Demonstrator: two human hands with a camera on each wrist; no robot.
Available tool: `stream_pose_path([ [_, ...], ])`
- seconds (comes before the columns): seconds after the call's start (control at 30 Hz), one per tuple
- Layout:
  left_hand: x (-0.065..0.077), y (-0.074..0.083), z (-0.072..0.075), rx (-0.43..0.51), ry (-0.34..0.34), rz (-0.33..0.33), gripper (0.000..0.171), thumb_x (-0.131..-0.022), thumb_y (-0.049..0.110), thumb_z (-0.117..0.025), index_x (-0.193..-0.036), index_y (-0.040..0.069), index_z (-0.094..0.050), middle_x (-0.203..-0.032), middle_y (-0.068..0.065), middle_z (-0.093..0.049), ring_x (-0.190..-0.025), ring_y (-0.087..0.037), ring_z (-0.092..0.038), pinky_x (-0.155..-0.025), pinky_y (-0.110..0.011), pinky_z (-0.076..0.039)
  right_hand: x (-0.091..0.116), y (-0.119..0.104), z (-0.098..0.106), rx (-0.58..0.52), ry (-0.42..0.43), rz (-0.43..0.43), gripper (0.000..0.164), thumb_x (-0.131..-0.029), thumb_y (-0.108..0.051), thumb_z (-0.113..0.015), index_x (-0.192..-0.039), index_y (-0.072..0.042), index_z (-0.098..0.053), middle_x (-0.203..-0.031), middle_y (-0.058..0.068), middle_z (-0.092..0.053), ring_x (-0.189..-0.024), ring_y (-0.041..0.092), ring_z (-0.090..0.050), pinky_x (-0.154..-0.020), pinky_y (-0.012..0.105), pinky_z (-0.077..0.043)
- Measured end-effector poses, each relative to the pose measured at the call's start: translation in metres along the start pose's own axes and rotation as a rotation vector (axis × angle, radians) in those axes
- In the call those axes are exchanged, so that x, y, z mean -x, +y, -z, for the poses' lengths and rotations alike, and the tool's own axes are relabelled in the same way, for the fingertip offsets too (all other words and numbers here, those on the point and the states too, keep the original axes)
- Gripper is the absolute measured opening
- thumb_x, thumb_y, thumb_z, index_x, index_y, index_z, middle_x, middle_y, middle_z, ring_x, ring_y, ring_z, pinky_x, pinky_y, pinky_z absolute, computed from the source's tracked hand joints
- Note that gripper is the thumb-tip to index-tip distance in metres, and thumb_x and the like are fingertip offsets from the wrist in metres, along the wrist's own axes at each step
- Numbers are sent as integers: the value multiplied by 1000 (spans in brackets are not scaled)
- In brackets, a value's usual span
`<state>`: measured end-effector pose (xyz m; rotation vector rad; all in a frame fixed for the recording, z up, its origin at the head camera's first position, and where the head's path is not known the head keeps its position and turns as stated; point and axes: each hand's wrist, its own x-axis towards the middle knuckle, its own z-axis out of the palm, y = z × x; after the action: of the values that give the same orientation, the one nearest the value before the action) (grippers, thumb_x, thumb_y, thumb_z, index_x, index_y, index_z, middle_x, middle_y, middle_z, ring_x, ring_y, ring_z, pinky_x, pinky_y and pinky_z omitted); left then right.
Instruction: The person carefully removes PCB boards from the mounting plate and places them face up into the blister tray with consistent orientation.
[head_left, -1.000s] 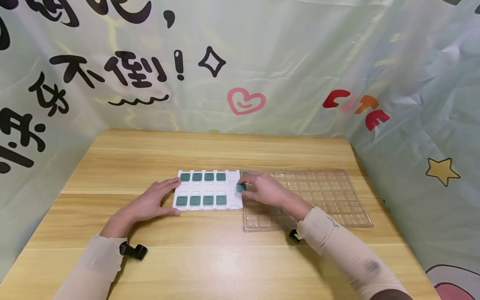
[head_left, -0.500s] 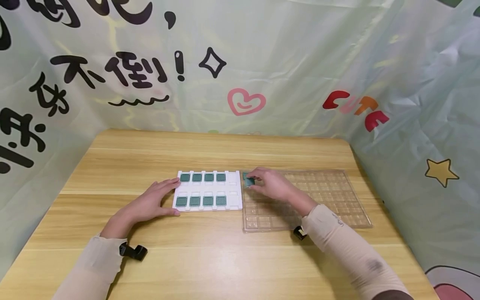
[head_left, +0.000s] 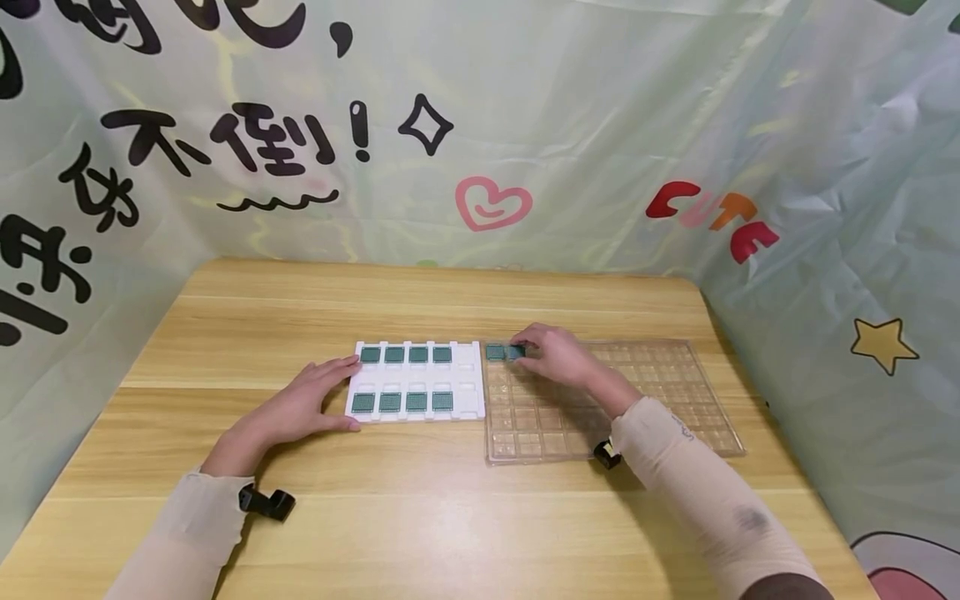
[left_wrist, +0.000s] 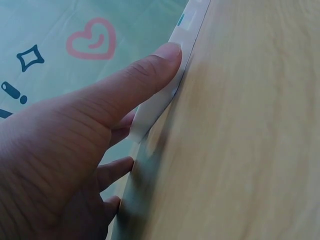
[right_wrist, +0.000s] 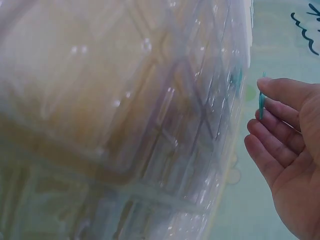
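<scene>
A white tray (head_left: 457, 377) lies flat on the table, with two rows of small green chips (head_left: 390, 402) in its pockets. At the tray's left end my left hand (head_left: 296, 406) holds it, thumb (left_wrist: 150, 67) along the near side and the index finger at the left edge. Over the far-left part of a clear compartment tray (head_left: 615, 400) is my right hand (head_left: 558, 358), pinching a green chip (head_left: 515, 352) between thumb and fingertips. In the right wrist view that chip (right_wrist: 262, 100) shows edge-on. Another green chip (head_left: 495, 352) sits in the clear tray's far-left corner compartment.
The clear tray stands right up against the white tray's right end, on a wooden table (head_left: 420, 517). A printed cloth (head_left: 585, 167) hangs behind and at both sides. Each wrist carries a small black camera mount (head_left: 267, 502).
My right hand has carried the chip from the white tray's right end rightward and away, over the clear tray's far row. The left hand and both trays have stayed put.
</scene>
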<state>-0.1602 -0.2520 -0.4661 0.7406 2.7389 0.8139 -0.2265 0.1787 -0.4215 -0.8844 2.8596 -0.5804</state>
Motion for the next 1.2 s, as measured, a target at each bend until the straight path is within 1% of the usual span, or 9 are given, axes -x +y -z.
stream_pose_path([
  [0.3,-2,-1,1,-5,1,9,102,-76,62,-73,-153,9,-33,-159,-9,-27,-145,-34,-21,-117,-55,-6,-7,10,3,8,-41,-40,34,-91,-22,-72,-121,-7,-67,-114,7,-66,-102,22,-62,-88,41,-52],
  [0.53,-5,-1,2,-9,-6,13,103,-76,64,-73,-153,9,-32,-159,-10,-26,-145,-35,-21,-117,-55,-6,-13,16,2,4,-74,-76,35,-92,-25,-70,-123,-9,-67,-117,6,-65,-106,22,-61,-91,41,-51],
  [0.73,-4,0,1,-12,3,7,103,-76,62,-74,-153,8,-33,-159,-10,-27,-144,-34,-22,-117,-55,-6,-14,19,0,2,-68,-65,34,-92,-24,-70,-123,-9,-67,-118,7,-65,-109,24,-60,-94,43,-49],
  [0.97,0,1,-1,-7,-6,6,101,-77,61,-74,-153,9,-33,-159,-9,-27,-145,-35,-22,-117,-55,-7,-12,22,-8,-8,-67,-69,34,-92,-26,-70,-122,-10,-67,-118,6,-65,-110,24,-60,-95,42,-49],
  [1.2,0,1,-2,-9,0,7,102,-77,61,-73,-153,9,-32,-159,-9,-26,-145,-35,-21,-117,-55,-6,-10,20,-8,-15,-67,-83,35,-92,-27,-70,-124,-11,-68,-120,6,-65,-110,24,-60,-94,43,-49],
])
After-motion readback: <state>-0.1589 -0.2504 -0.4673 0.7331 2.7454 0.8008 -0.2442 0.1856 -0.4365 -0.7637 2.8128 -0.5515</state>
